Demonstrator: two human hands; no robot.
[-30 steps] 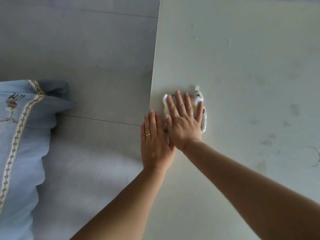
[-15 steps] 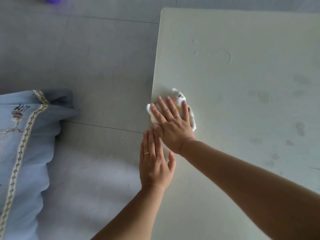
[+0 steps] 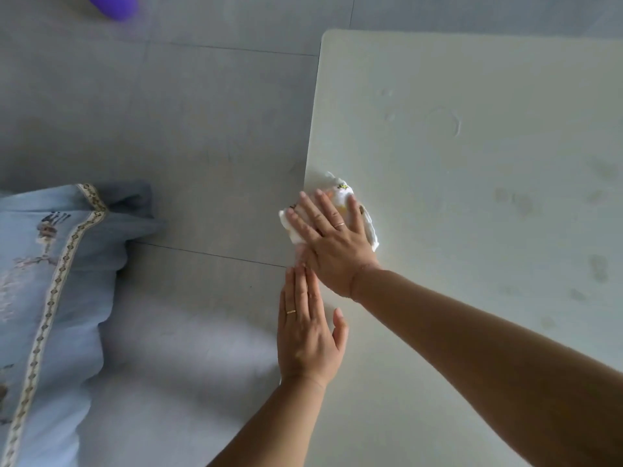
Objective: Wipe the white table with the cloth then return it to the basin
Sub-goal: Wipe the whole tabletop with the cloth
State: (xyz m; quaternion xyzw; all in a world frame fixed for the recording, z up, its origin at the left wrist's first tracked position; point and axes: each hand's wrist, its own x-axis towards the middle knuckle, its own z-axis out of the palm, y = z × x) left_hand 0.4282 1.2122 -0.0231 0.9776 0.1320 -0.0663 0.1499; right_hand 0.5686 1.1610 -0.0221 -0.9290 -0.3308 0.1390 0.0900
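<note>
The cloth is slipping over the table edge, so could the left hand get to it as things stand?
Probably yes. The left hand lies flat at the table edge just behind the cloth. Only the right hand, pressed on the cloth, lies between, and the cloth's overhanging left corner is bare.

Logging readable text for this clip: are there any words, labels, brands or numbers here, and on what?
None can be read.
cloth: small yellow and dark printed marks, too blurred to tell if they are letters.
blue fabric: dark embroidered marks, no legible text.
white table: stains only.
</note>
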